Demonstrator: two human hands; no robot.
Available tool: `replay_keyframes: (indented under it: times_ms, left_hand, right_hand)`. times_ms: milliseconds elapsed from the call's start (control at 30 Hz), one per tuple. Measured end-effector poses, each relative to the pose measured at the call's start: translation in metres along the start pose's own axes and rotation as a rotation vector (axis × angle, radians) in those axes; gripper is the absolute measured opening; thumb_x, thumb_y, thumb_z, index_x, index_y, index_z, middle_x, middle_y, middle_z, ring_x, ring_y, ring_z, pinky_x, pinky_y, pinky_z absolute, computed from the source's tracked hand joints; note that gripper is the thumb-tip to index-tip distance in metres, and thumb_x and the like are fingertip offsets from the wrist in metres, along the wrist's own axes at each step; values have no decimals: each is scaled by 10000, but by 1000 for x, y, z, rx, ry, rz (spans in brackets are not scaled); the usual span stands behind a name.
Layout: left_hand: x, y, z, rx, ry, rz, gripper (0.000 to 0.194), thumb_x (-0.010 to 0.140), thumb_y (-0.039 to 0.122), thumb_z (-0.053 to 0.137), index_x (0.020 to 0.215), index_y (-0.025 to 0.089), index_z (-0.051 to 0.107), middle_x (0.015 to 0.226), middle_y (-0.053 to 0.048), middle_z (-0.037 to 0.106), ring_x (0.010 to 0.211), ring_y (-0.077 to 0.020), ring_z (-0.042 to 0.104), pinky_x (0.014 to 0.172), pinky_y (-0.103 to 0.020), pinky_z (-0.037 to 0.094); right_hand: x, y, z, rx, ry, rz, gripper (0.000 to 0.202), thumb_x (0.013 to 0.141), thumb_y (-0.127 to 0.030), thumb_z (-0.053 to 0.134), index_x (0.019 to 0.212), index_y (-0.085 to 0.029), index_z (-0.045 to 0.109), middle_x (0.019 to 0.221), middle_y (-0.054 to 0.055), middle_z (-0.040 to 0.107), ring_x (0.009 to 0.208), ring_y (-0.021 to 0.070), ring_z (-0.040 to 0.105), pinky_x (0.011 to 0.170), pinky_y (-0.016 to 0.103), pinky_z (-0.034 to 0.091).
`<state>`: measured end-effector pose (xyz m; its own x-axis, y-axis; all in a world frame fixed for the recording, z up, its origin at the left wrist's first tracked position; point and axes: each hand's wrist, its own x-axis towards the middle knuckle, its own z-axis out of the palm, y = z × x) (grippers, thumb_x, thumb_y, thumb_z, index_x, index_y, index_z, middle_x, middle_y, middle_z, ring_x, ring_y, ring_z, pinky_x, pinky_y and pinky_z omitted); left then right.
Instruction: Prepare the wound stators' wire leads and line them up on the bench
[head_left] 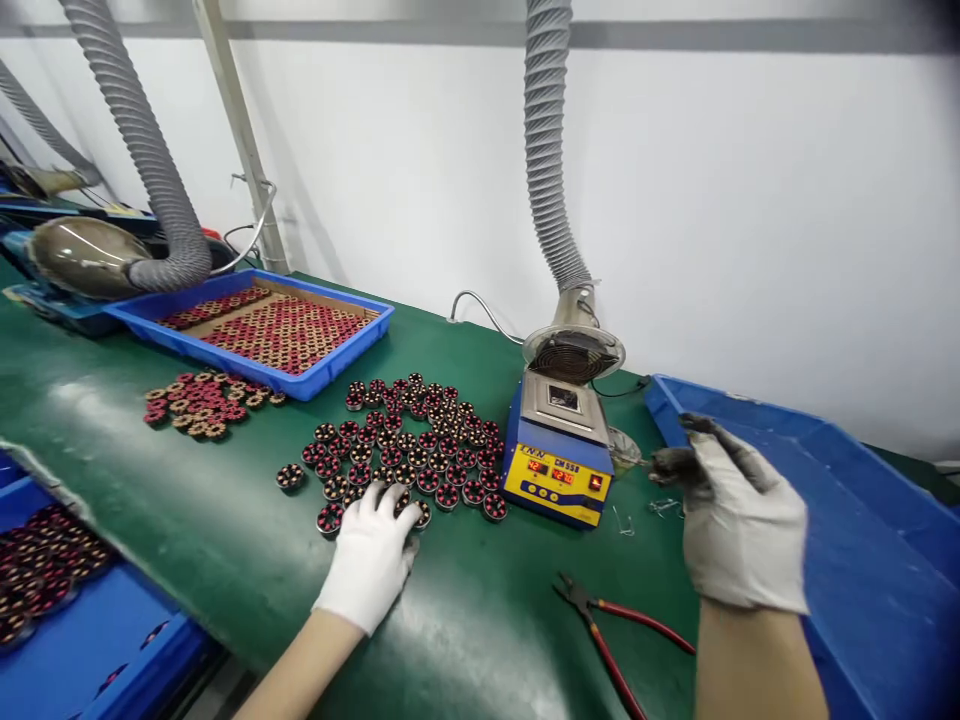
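Observation:
My left hand [371,560], in a white glove, reaches into the front of a pile of small round motor stators [405,455]. Its fingers and thumb close round one stator [403,500] at the near edge, partly hidden by the glove. The stators have dark rims with red or tan segments. My right hand [739,510] is raised beside the solder pot [559,450], its glove blackened at the fingertips. Those fingers are pinched together, and what they hold is hard to make out. A small shiny mesh-like piece [624,447] shows between the fingertips and the pot.
Red-handled cutters [611,625] lie in front of the pot. A blue bin [847,500] stands at the right. Back left, a blue tray [337,365] holds rows of stators, with a loose heap [202,405] before it. A fume hose [546,130] hangs over the pot.

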<state>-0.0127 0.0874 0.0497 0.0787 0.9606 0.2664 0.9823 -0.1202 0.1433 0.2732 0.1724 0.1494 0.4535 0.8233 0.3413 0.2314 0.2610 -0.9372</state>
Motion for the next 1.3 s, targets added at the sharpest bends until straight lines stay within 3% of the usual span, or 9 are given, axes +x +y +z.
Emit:
replay_keyframes:
  times_ms: [100,167,333,467,633,767,900,1133,1300]
  left_hand:
    - [9,4,-7,0,25,52,223,728,23,491,832,200,578,1199,-71,517,1177,-341,369,862,-496,406]
    - [18,12,-27,-27,87,88,230,727,37,503,858,216,563,1223,-45,495,1208,-314,334,895,-480,399]
    - [44,48,-90,-227,565,263,226,782,132,481,974,246,515,1261,-56,416,1223,-310,298,931,-524,367]
    - [59,77,-109,-320,770,366,297,755,166,501,1037,261,492,1257,-73,402,1206,-332,323,909,-542,391]
    - [72,85,-102,-493,533,419,682,632,68,437,1282,236,318,1335,-83,361,1198,-260,387,959,-427,420]
    - [83,74,-97,-524,438,644,518,640,55,443,1092,305,477,1155,-6,540,1102,-218,463,904,-386,440]
    - [86,68,-97,-661,508,568,335,719,119,509,1015,276,503,1142,-17,537,1098,-222,453,930,-387,406]
    - [82,70,-94,-664,492,498,417,741,109,499,1126,265,458,1135,-38,521,1029,-207,491,887,-368,427]
    - [79,70,-94,-838,315,484,482,644,25,463,1042,295,493,1045,22,563,954,-163,520,841,-302,446]
  right_hand:
    - [-34,-41,22,298,-248,36,258,720,-403,626,919,-240,642,733,33,674,652,206,636,643,385,525]
    - [-51,-55,38,214,-438,20,210,727,-377,634,871,-223,644,824,44,688,758,205,637,726,366,512]
    - [-72,-62,68,620,-736,253,258,737,-385,630,949,-247,579,973,27,661,874,176,617,778,319,497]
    - [-68,-65,62,947,-683,362,277,679,-308,702,934,-287,598,958,-7,665,910,170,615,839,328,476]
    - [-55,-66,46,639,-526,141,393,482,-215,821,828,-228,635,834,12,691,789,190,629,738,304,502]
    - [-52,-66,47,510,-562,64,460,471,-221,824,873,-262,606,840,2,679,795,195,619,711,300,503]
    - [-50,-61,52,688,-721,82,456,470,-381,818,853,-240,614,882,34,664,857,220,607,752,327,494]
    - [-52,-49,53,522,-607,-21,279,618,-245,755,869,-257,634,872,15,673,829,179,613,773,296,479]
    - [-42,-51,36,391,-721,-209,241,607,-277,756,836,-274,681,866,15,626,817,184,593,732,278,475]
